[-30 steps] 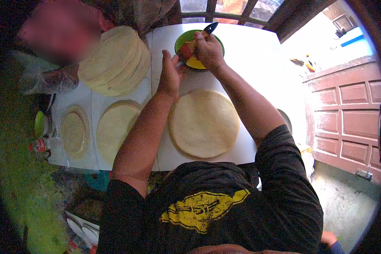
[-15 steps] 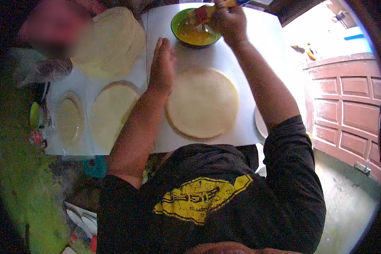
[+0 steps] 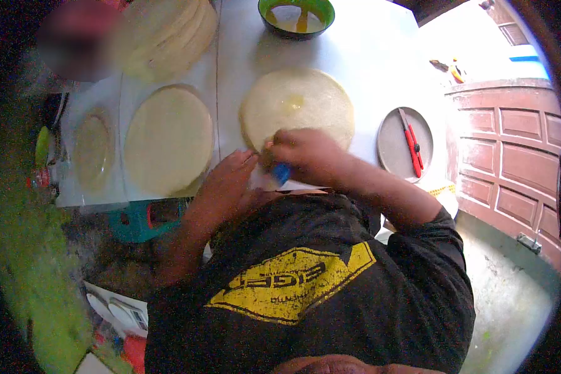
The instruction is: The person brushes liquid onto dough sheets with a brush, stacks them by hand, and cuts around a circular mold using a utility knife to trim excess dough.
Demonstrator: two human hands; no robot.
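A round flat dough stack (image 3: 299, 103) lies on the white table (image 3: 230, 81), with a small shiny yellow wet spot on its top. At its lower edge my right hand (image 3: 302, 153) is wrapped round the brush (image 3: 282, 173); the blue handle end shows below the fist and the bristles are hidden. My left hand (image 3: 230, 177) is just left of the right one, near the table's front edge, its fingers blurred. Beyond the dough stands a green bowl (image 3: 296, 15) with yellow liquid.
Left of centre lie another round dough (image 3: 169, 140) and a clear oval plate (image 3: 92, 153). A tall stack of rounds (image 3: 168, 37) is at the back left, beside a person (image 3: 81, 40). A round grey plate (image 3: 405, 142) at the right bears a red-handled knife (image 3: 413, 146).
My right hand has brought the brush from the bowl down to the dough's near edge. My left hand has moved towards me. A yellow wet spot now shows on the dough.
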